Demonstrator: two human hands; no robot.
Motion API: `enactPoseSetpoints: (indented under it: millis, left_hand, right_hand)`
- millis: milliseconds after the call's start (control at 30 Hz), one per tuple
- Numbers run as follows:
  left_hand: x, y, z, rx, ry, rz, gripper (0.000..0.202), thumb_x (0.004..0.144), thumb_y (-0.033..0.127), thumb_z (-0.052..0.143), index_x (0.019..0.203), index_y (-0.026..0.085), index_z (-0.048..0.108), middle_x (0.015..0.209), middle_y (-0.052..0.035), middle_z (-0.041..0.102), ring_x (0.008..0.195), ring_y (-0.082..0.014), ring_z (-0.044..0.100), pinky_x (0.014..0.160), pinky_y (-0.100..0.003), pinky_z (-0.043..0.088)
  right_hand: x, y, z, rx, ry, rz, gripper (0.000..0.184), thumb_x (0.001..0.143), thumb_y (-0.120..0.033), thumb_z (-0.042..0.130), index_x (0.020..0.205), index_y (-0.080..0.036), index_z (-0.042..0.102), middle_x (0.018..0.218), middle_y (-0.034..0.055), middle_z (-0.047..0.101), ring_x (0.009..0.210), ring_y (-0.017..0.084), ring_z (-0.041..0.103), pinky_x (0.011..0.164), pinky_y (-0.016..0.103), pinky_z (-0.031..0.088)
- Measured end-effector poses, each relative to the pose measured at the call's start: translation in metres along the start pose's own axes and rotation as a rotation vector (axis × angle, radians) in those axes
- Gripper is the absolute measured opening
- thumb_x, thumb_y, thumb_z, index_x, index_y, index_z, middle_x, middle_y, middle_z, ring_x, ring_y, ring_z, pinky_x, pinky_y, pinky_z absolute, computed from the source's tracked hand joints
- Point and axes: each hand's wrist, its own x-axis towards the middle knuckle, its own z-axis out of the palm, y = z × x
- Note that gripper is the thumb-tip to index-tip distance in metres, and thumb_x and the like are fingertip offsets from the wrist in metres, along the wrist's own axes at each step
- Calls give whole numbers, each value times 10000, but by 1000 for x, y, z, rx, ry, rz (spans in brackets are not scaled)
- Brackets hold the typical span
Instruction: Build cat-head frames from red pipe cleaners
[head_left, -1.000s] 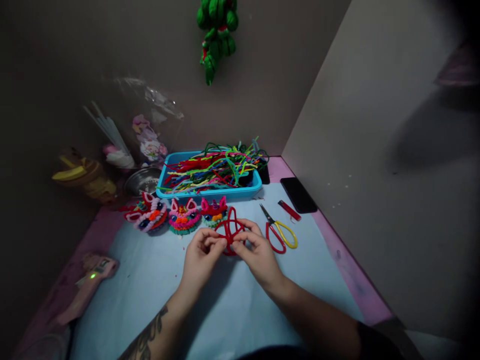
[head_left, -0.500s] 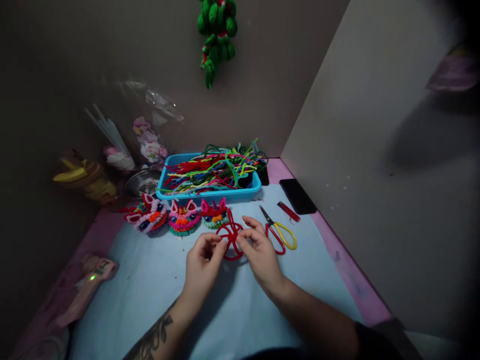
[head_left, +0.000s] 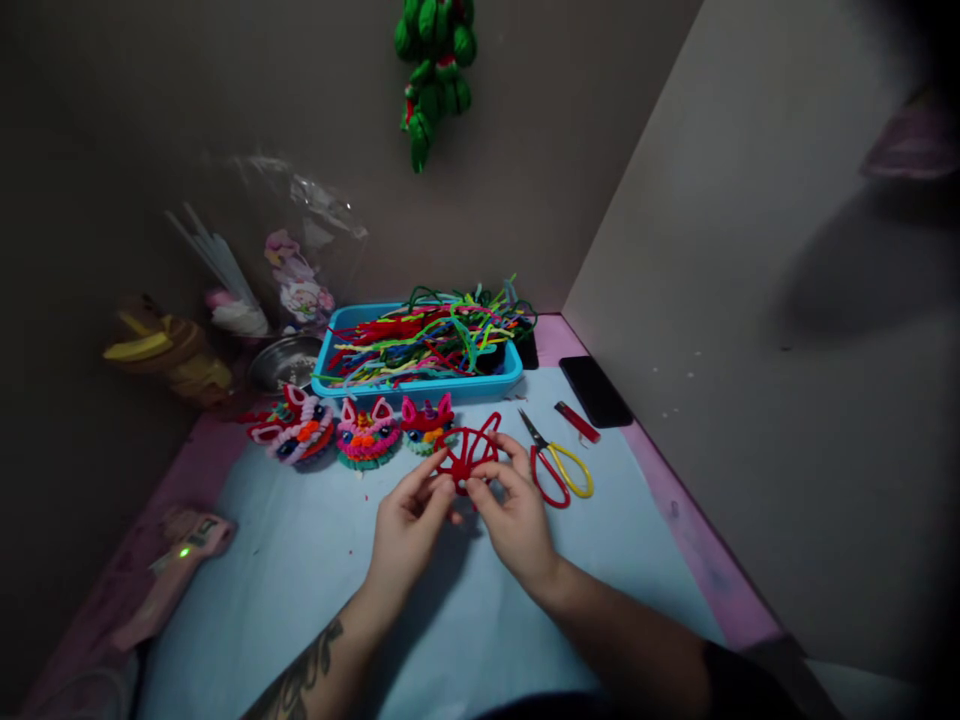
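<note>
Both hands pinch a red pipe-cleaner shape point(head_left: 469, 455) of several bent loops, held just above the pale blue mat point(head_left: 300, 580). My left hand point(head_left: 409, 530) grips its lower left with thumb and fingers. At the lower right, my right hand point(head_left: 514, 515) holds it, fingers curled round the wires. Just beyond the shape stand three small colourful pipe-cleaner animal faces point(head_left: 367, 435).
A blue tray point(head_left: 337, 380) full of mixed pipe cleaners sits behind. Red-and-yellow scissors point(head_left: 559, 465), a small red tool point(head_left: 577, 421) and a dark phone point(head_left: 596, 390) lie to the right by the wall. A pink device with a green light point(head_left: 184, 555) lies at the left.
The red shape has been turned and spread: its loops now fan upward and outward. Both hands have shifted their pinch toward its lower centre.
</note>
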Motion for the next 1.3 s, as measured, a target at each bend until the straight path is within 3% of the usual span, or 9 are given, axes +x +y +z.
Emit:
enactPoseSetpoints:
  millis: [267, 433, 533, 667, 900, 1000, 1067, 1167, 1300]
  left_hand:
    - [6, 5, -5, -164, 138, -71, 413, 546, 333, 820, 877, 130, 678, 598, 3, 649, 454, -76, 515, 467, -209, 412]
    - [9, 4, -8, -171, 204, -66, 398, 545, 335, 818, 849, 128, 665, 593, 15, 643, 446, -45, 478, 432, -165, 342]
    - [11, 4, -10, -190, 214, -91, 413, 525, 334, 827, 837, 126, 654, 559, 33, 621, 425, -37, 449, 418, -161, 306]
    - [12, 4, -11, -224, 147, -121, 408, 525, 333, 832, 829, 131, 649, 563, 35, 621, 436, -46, 465, 440, -170, 316]
    - [11, 3, -11, -274, 71, -142, 384, 546, 327, 829, 823, 135, 646, 530, 48, 581, 401, -27, 376, 421, -170, 244]
    - [10, 3, -10, -274, 61, -148, 391, 534, 341, 831, 811, 132, 651, 500, 52, 548, 388, -28, 339, 409, -178, 217]
    - [11, 3, -11, -270, 68, -146, 397, 529, 347, 830, 812, 133, 653, 506, 49, 548, 387, -29, 333, 405, -181, 210]
    - [12, 2, -13, -254, 78, -132, 374, 547, 338, 821, 816, 139, 654, 535, 45, 571, 393, -27, 353, 407, -175, 227]
    - [11, 3, -15, -116, 124, -38, 289, 603, 302, 789, 817, 152, 665, 593, 19, 631, 501, -68, 516, 500, -180, 382]
  right_hand:
    - [-5, 0, 1, -108, -134, -88, 66, 768, -245, 637, 789, -248, 699, 1294, 74, 435, 1258, 279, 391, 1041, 443, 334]
    - [3, 2, -6, -49, -35, -121, 63, 806, -250, 595, 768, -228, 640, 1140, 78, 503, 1144, 237, 480, 973, 399, 383]
    - [12, 10, -9, 64, 48, -49, 84, 804, -272, 594, 871, -222, 585, 952, 43, 547, 947, 188, 542, 878, 352, 428]
    - [25, 18, -11, 256, -48, 144, 264, 798, -331, 587, 1035, -217, 573, 823, 2, 593, 748, 150, 556, 718, 289, 460]
    - [31, 16, -7, 465, -240, 302, 224, 646, -357, 727, 764, -192, 631, 706, -1, 651, 666, 150, 596, 656, 277, 485]
    - [30, 18, -6, 455, -318, 332, 224, 617, -356, 748, 707, -190, 626, 674, -4, 649, 636, 146, 592, 646, 279, 484]
    - [32, 20, -9, 380, -300, 282, 194, 646, -353, 722, 713, -193, 634, 671, -3, 646, 646, 152, 593, 647, 284, 483]
    - [38, 22, -19, 191, -159, 124, 129, 716, -320, 662, 766, -201, 655, 749, 14, 651, 725, 170, 603, 692, 300, 484]
    - [44, 18, -32, 17, 58, -53, 95, 768, -285, 625, 826, -218, 660, 839, 24, 628, 798, 179, 593, 722, 309, 477]
